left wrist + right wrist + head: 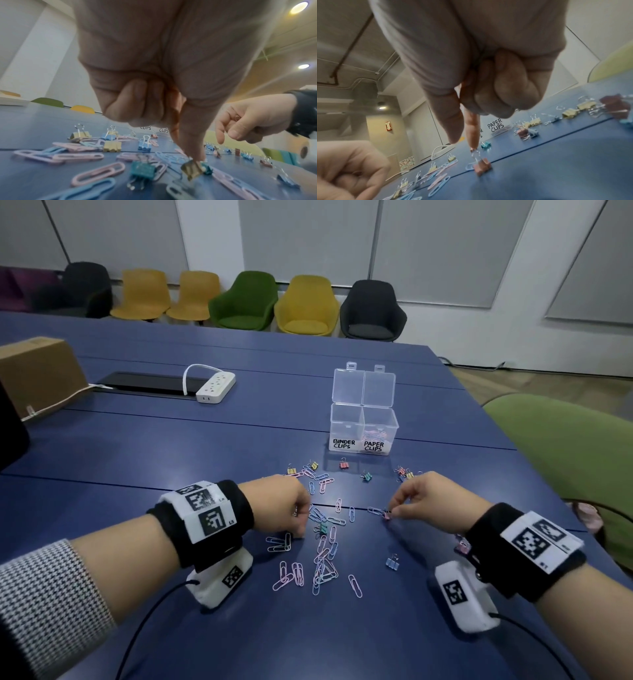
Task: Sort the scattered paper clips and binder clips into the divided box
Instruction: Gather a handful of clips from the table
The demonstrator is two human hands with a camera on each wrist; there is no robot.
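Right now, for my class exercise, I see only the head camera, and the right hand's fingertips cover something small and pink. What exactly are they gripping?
Observer: In the right wrist view, the right hand pinches the wire handle of a pink binder clip. The clip's body sits on the table.
Operator: And the left hand? Its knuckles hide the fingertips from me.
Observer: The left wrist view shows the left hand holding a yellow binder clip at its fingertips, tilted.
Operator: Is anything crowding that clip?
Observer: Yes, a small teal binder clip lies right against it.
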